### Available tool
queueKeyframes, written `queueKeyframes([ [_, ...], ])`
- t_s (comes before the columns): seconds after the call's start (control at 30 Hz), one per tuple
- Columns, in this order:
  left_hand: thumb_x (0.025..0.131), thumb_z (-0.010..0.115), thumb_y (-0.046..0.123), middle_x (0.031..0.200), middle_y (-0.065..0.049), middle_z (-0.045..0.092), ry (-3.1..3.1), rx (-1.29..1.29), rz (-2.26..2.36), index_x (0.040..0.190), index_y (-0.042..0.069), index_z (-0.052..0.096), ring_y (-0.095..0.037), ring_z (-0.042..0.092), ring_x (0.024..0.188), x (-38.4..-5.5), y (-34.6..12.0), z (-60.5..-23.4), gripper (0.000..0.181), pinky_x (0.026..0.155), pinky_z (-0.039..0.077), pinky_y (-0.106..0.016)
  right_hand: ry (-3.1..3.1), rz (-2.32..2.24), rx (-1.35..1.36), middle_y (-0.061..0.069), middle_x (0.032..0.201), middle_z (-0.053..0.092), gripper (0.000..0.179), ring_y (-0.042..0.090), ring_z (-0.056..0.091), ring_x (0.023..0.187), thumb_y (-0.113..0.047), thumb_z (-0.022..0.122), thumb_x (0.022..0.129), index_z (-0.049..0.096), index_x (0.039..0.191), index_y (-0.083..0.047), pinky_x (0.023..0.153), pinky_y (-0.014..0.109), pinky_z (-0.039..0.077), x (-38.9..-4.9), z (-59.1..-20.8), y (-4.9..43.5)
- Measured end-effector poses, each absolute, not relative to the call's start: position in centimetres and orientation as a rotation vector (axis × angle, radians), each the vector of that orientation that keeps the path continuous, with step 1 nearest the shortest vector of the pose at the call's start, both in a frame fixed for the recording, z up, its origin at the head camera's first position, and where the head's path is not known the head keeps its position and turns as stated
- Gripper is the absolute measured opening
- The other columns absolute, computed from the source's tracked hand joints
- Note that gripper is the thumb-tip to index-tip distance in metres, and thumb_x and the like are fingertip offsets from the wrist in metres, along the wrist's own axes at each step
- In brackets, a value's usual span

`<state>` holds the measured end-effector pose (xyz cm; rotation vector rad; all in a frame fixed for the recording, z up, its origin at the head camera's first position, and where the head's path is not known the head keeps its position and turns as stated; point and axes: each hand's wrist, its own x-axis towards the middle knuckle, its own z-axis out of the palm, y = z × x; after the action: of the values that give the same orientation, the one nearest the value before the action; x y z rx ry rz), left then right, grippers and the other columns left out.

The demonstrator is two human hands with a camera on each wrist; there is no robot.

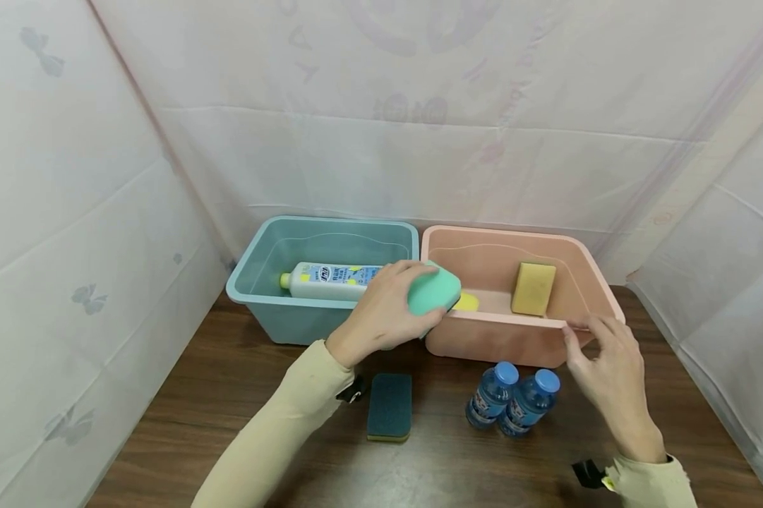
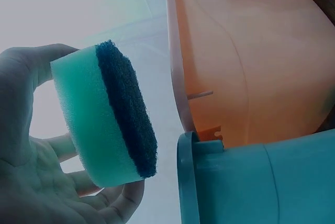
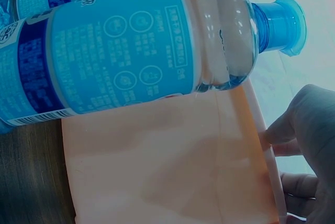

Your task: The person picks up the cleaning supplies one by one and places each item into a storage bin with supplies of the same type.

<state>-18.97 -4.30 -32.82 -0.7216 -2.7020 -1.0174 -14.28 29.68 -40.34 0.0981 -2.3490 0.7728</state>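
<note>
My left hand (image 1: 387, 300) pinches a green sponge (image 1: 433, 289) between thumb and fingers, above where the two bins' front rims meet. A dark scouring pad (image 2: 128, 111) backs that sponge in the left wrist view. At the front right corner of the pink bin (image 1: 495, 337), my right hand (image 1: 610, 370) holds the rim, thumb outside and fingers over it. Inside the pink bin a yellow sponge (image 1: 533, 289) leans on the wall. Another yellow thing (image 1: 466, 302) there is partly hidden by the front rim and green sponge.
Left of the pink bin stands a blue bin (image 1: 298, 321) with a white bottle (image 1: 327, 281) lying in it. A dark-topped sponge (image 1: 389, 406) lies on the wooden table (image 1: 432, 466). Two blue-capped water bottles (image 1: 492, 395) stand before the pink bin. Sheeting (image 1: 356, 169) hangs behind.
</note>
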Motion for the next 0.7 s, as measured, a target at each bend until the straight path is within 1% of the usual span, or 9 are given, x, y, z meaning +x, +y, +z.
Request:
queueKeyframes([
  [0.2,0.091,0.077,0.043,0.152,-0.010,0.059,-2.701,-0.748,-1.005,0.147,0.016,0.064,-0.030,0.057,0.131,-19.5,-3.2,-32.2,0.063,0.099,0.052,-0.052,-2.340,0.763,0.104,0.026,0.112,0.070,0.017,0.048,0.059,0.114,-0.008,0.073,0.093,0.075,0.105,0.003,0.095,0.069,0.040,-14.3,-40.4,29.8],
  [0.4,0.092,0.076,0.042,0.155,-0.010,0.058,-2.718,-0.724,-1.003,0.147,0.017,0.063,-0.032,0.056,0.132,-20.8,-2.6,-32.2,0.063,0.099,0.053,-0.052,-2.338,0.759,0.110,0.026,0.110,0.070,0.017,0.047,0.059,0.112,-0.008,0.073,0.094,0.075,0.105,0.004,0.094,0.068,0.041,-14.4,-40.4,29.6],
  [0.7,0.093,0.074,0.042,0.153,-0.011,0.059,-2.750,-0.669,-1.054,0.150,0.017,0.061,-0.033,0.056,0.130,-21.9,-2.5,-32.8,0.064,0.098,0.054,-0.051,-2.334,0.767,0.118,0.025,0.110,0.070,0.016,0.047,0.060,0.111,-0.008,0.074,0.093,0.075,0.105,0.003,0.096,0.069,0.041,-14.5,-40.4,29.3],
])
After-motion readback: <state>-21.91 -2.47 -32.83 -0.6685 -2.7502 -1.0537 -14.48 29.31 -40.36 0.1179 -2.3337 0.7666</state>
